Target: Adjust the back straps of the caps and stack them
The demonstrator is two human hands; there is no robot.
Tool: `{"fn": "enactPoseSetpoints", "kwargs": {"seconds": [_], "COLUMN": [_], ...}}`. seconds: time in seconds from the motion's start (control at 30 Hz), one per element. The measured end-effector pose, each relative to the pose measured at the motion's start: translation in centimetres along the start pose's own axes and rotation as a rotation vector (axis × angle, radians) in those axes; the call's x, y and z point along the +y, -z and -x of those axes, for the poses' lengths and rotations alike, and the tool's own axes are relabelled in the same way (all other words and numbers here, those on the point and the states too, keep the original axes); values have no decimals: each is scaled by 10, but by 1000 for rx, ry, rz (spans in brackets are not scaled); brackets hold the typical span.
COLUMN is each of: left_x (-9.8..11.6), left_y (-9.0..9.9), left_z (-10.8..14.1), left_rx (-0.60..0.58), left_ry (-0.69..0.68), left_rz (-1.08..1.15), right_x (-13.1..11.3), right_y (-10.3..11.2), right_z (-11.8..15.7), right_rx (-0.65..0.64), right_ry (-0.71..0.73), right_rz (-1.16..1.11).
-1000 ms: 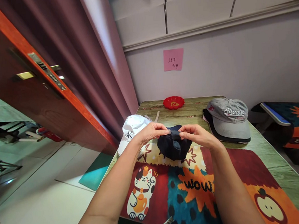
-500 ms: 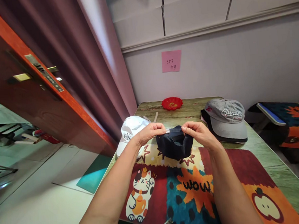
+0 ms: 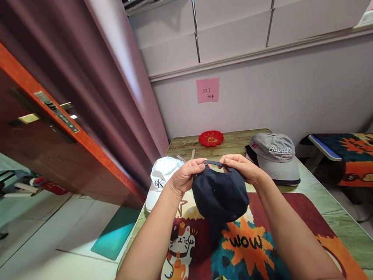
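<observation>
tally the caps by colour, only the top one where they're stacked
White: 1, the white cap on the left
Grey: 1, the grey cap on the right
Navy: 1, the navy cap in the left hand and right hand
Total: 3

And here's the dark navy cap, plain, rounded and softly creased, held up over the desk between its left and right edges. The narrow back strap arches across the top, over the opening; brim's out of sight.

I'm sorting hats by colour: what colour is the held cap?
Dark navy, almost black; the cap shows best in the head view.
</observation>
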State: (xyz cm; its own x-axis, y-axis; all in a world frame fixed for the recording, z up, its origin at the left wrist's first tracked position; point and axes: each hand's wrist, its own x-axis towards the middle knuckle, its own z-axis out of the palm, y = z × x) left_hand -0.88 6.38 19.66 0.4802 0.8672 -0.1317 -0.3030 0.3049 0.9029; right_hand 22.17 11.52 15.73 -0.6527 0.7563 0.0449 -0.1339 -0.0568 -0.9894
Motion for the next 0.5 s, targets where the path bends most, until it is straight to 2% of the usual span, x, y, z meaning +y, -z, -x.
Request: {"fn": "enactPoseSetpoints", "kwargs": {"seconds": [0.1, 0.3, 0.4, 0.5], "left_x": [-1, -8, -12, -28], "left_y": [6, 27, 35, 43], "left_z": [3, 11, 15, 22], "left_rx": [33, 85, 91, 76], "left_ry": [-85, -88, -122, -218], "left_rz": [63, 62, 104, 216], "right_x": [6, 13, 13, 16], "right_y": [8, 7, 0, -6], "right_z": [-4, -7, -8, -12], "right_rx": [-40, 176, 201, 175], "right_ry": [-64, -13, -37, -86], "right_rz": [-40, -208, -353, -585]}}
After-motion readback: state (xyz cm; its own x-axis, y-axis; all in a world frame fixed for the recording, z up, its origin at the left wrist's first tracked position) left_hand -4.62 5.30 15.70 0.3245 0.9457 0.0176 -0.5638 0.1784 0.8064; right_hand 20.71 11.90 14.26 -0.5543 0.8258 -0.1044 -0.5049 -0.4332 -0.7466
